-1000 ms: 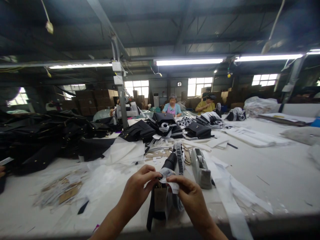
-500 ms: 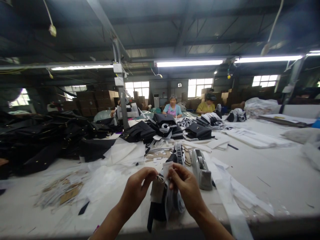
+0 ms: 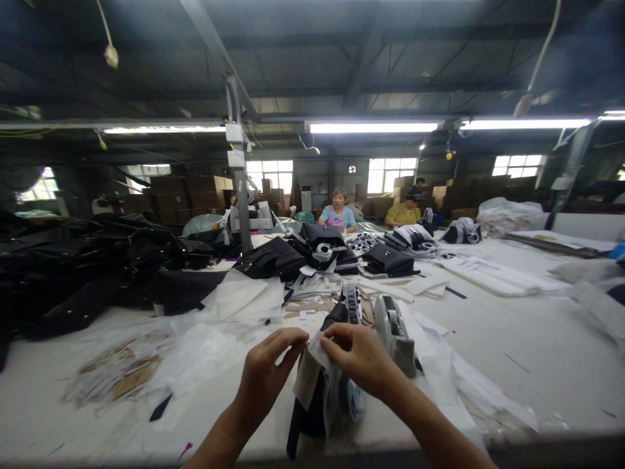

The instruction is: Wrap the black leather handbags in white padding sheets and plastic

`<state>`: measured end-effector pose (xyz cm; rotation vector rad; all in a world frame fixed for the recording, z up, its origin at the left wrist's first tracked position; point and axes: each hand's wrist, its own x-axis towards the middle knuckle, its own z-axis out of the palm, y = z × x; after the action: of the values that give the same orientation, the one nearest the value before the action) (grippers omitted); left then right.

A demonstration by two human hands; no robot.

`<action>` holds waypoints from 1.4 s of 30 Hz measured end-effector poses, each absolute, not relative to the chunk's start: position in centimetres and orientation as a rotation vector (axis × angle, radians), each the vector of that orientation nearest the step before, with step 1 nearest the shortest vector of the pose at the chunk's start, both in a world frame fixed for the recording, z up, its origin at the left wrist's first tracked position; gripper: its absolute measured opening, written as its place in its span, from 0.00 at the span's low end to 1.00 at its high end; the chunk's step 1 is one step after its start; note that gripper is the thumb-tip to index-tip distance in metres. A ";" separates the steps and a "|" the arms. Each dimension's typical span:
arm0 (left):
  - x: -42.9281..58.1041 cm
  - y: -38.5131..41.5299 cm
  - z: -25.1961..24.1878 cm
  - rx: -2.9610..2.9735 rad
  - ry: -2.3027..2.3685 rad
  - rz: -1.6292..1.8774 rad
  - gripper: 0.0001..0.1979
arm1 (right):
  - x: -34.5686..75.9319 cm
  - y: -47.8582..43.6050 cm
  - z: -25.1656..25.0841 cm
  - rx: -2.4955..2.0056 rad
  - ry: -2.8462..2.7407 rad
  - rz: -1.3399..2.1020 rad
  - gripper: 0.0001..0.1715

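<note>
Near the table's front edge, my left hand (image 3: 271, 362) is closed in a pinch at the upper left of a white paper piece (image 3: 319, 350); what its fingertips hold is too small to make out. My right hand (image 3: 360, 355) pinches that white paper between thumb and fingers. Below both hands lies a black strap bundle (image 3: 312, 413) with a beige card (image 3: 306, 381) against it. A clear-wrapped coil (image 3: 352, 397) sits under my right hand. Just right of my right hand stands a grey tape dispenser (image 3: 396, 335).
Black bags (image 3: 88, 280) are heaped at the left. Paper scraps (image 3: 131, 371) and thin white sheets (image 3: 244, 296) lie nearer. More black bags (image 3: 388, 258) stand mid-table. People sit across the table, one in a blue top (image 3: 346, 216). A metal post (image 3: 240, 195) rises left of centre.
My right hand has turned flatter, and the white paper has tilted and now sits lower between the hands. The beige card is tilted more. The view has shifted slightly.
</note>
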<state>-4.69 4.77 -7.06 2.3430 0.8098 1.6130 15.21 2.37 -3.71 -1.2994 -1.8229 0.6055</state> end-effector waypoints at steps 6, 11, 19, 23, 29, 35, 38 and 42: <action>-4.3 4.7 -7.1 2.262 0.813 1.591 0.07 | 15.2 3.2 -2.9 -1.242 -1.972 0.707 0.13; -3.8 4.4 -6.8 2.107 0.847 1.505 0.07 | 15.7 4.3 -2.4 -1.146 -2.039 0.918 0.15; -3.7 4.1 -5.9 1.785 0.910 1.330 0.16 | 16.0 4.2 -1.5 -1.092 -2.159 0.772 0.14; -4.1 4.1 -5.6 1.653 0.952 1.235 0.22 | 16.0 4.1 -1.2 -1.044 -2.232 0.703 0.14; -4.0 3.8 -5.6 1.676 0.953 1.210 0.24 | 15.7 4.1 -1.8 -1.054 -2.234 0.637 0.12; -3.6 3.2 -6.0 1.828 1.032 1.266 0.27 | 15.2 3.3 -2.6 -1.158 -2.089 0.489 0.12; -3.3 2.9 -6.3 1.917 1.089 1.306 0.29 | 14.7 3.1 -2.7 -1.224 -1.958 0.526 0.10; -2.9 2.6 -6.7 1.936 1.154 1.362 0.30 | 13.9 3.3 -3.2 -1.231 -1.788 0.722 0.09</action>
<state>-2.92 2.57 -6.71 1.9358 1.1537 1.3621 13.89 3.30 -3.16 -1.2307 -1.7876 0.7219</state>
